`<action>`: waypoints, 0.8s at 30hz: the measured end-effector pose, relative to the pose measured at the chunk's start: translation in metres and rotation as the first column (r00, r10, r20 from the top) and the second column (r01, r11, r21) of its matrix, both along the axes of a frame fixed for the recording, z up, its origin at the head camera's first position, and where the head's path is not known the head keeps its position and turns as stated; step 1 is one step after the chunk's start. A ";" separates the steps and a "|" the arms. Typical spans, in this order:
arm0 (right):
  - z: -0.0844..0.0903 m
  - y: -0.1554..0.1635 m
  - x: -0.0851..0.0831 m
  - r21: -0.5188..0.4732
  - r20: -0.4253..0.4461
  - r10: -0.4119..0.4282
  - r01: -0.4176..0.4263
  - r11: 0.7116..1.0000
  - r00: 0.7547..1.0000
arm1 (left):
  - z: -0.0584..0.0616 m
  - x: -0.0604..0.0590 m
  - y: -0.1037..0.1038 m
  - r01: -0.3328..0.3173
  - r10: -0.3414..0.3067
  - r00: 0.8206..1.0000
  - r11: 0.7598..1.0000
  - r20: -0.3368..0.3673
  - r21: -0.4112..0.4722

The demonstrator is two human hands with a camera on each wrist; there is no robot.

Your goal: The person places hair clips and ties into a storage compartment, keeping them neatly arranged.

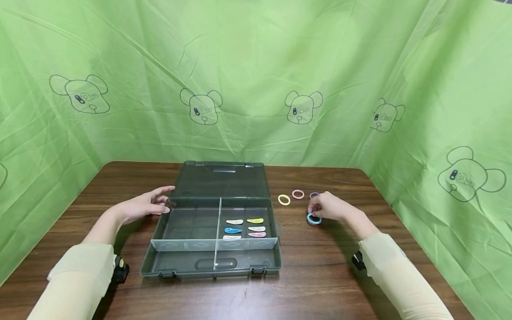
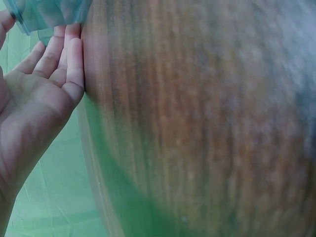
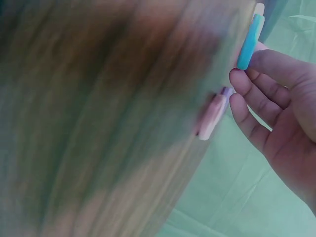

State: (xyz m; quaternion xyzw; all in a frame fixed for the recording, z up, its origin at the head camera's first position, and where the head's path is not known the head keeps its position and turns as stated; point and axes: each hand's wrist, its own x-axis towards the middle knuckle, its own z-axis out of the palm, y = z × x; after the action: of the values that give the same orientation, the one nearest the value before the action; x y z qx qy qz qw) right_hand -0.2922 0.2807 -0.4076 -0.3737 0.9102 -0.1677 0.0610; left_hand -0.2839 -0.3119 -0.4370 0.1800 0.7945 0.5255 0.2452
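Observation:
An open grey organizer box (image 1: 216, 267) lies in the middle of the brown table (image 1: 320, 275), its lid flat behind it. Several coloured hair clips (image 1: 245, 229) lie in its right compartment; the left one holds nothing. My left hand (image 1: 159, 203) rests at the box's left edge with fingers straight (image 2: 69, 54), the tips against the translucent wall (image 2: 47, 12). Right of the box, my right hand (image 1: 316, 211) curls over a blue hair tie (image 1: 314, 219) and pinches it at the fingertips (image 3: 248, 44). Yellow (image 1: 284, 200), pink (image 1: 298, 194) and purple (image 1: 314, 195) hair ties lie just behind.
A green cloth (image 1: 256, 80) printed with bear heads walls in the table at the back and both sides. The pink tie (image 3: 212, 118) lies close under my right fingers. Bare tabletop runs along the front and far right.

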 end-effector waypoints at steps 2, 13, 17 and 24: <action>0.004 -0.003 0.000 0.021 0.001 -0.012 0.012 1.000 1.000 | 0.000 0.000 0.000 -0.001 0.001 1.000 1.000 0.000 -0.005; 0.030 -0.025 0.010 0.010 -0.029 0.011 -0.011 1.000 1.000 | 0.002 0.001 0.001 0.011 -0.011 1.000 1.000 0.001 0.018; 0.038 -0.033 0.015 0.009 -0.045 0.004 -0.003 1.000 0.999 | 0.001 0.000 0.001 0.007 -0.008 1.000 1.000 0.010 0.017; 0.056 -0.053 0.022 -0.005 -0.128 -0.002 0.001 1.000 0.992 | 0.001 0.000 0.000 0.008 -0.008 1.000 1.000 0.011 0.011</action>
State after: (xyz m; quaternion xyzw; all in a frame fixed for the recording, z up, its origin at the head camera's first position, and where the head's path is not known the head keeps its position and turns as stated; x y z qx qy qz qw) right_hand -0.2701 0.2280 -0.3516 -0.3832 0.9121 -0.1457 0.0016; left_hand -0.2841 -0.3117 -0.4355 0.1816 0.7896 0.5299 0.2506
